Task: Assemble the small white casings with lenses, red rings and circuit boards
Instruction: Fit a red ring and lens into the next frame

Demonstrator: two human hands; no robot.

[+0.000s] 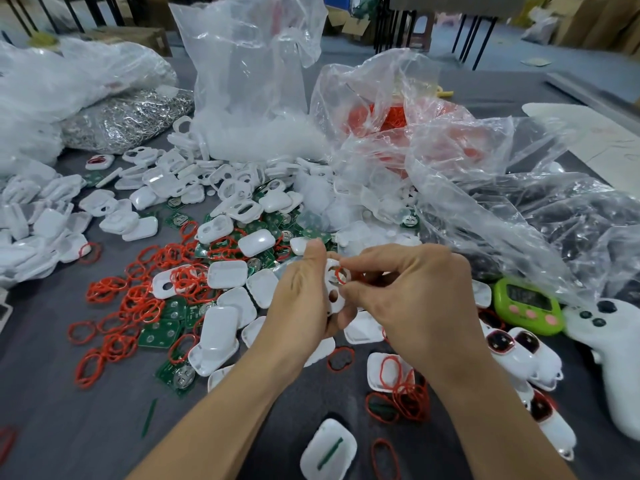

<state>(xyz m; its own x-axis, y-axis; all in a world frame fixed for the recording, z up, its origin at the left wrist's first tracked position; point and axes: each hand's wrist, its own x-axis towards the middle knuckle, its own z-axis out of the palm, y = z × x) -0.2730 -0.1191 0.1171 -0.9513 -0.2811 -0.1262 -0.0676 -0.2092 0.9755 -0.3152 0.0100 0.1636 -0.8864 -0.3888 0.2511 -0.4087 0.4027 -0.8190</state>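
Casing [333, 287]: light, stiff plastic; above desk [52, 427], gripped by edges in left hand [304, 299].
Red ring [341, 275]: thin, floppy; pinched by right hand [408, 292] at casing hole.
Hands: together.

The flat dark grey table [52, 427] is full of small parts. A round lime-green plastic timer [528, 303] sits on it. Just to the right of the timer lies a white plastic controller with dark buttons [620, 341]. Well to the left of the timer lie thin red rubber rings [138, 299], flat green circuit boards [161, 332] and small white plastic casings [221, 323], all mixed up. Behind the timer stand crinkly clear plastic bags [249, 81]. Just in front of the timer lie white casings with dark red windows [498, 341].
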